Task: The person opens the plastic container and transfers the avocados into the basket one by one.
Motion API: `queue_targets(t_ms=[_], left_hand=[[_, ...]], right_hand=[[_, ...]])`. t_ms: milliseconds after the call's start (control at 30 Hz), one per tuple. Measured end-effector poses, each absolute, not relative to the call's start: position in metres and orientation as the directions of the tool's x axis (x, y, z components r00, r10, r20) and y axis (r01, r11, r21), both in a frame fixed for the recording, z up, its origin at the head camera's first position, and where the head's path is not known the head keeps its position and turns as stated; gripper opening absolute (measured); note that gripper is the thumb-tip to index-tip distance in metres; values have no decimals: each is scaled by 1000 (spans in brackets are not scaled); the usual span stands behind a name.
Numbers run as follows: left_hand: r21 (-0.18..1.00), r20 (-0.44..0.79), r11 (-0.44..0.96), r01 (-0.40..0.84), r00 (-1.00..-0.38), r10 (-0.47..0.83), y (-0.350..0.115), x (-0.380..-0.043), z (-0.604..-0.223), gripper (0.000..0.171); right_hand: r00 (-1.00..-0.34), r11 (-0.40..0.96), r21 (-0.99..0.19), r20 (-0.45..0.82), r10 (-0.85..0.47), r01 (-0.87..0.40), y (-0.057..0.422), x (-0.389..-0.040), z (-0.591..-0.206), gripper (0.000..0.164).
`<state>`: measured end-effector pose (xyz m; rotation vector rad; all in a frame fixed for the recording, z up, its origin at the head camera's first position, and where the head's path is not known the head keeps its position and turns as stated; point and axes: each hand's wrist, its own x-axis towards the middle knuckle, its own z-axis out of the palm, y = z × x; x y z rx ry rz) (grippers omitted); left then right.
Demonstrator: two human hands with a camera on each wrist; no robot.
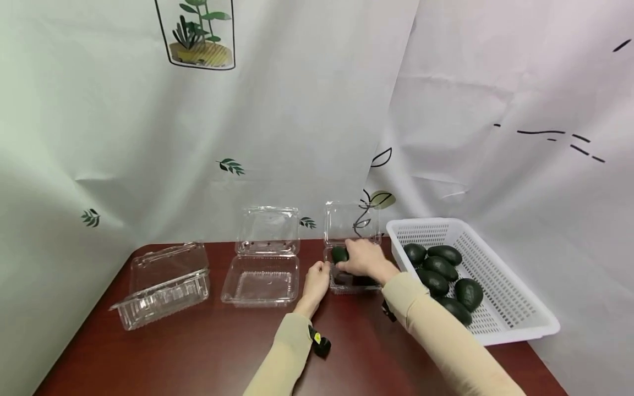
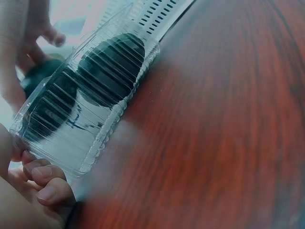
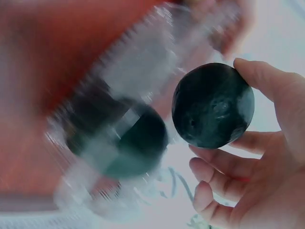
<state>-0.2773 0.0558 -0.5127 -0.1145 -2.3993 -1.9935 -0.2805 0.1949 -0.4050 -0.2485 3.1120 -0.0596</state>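
My right hand (image 1: 366, 258) grips a dark green avocado (image 3: 213, 105) between thumb and fingers, over the left side of a hinged clear plastic clamshell box (image 1: 342, 288). The box's lid (image 1: 351, 220) stands raised at the back. Inside the box, on its right side, lies another avocado (image 2: 112, 69), seen through the ribbed wall. My left hand (image 1: 316, 283) pinches the box's left edge, its other fingers (image 2: 52, 191) curled beside the corner. In the head view the right hand partly hides the box's inside.
A white perforated basket (image 1: 515, 280) with several avocados (image 1: 441, 268) stands on the right. Two more clear clamshell boxes, one in the middle (image 1: 261, 300) and one at the left (image 1: 165, 302), stand with lids up on the red-brown table (image 1: 208, 352). A printed cloth (image 1: 307, 110) hangs behind.
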Motion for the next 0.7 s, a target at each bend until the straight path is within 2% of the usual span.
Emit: queue_targets(t_ms=[267, 533, 700], left_hand=[[979, 71, 191, 76, -997, 34, 56, -278, -511, 34], [981, 71, 181, 77, -997, 40, 55, -276, -508, 35], [982, 62, 179, 68, -997, 36, 49, -277, -505, 35]], right_hand=[[-985, 984, -57, 58, -163, -166, 228, -281, -345, 58], [-995, 999, -20, 89, -44, -46, 299, -268, -286, 50], [-997, 999, -36, 76, 3, 1, 339, -257, -271, 49]])
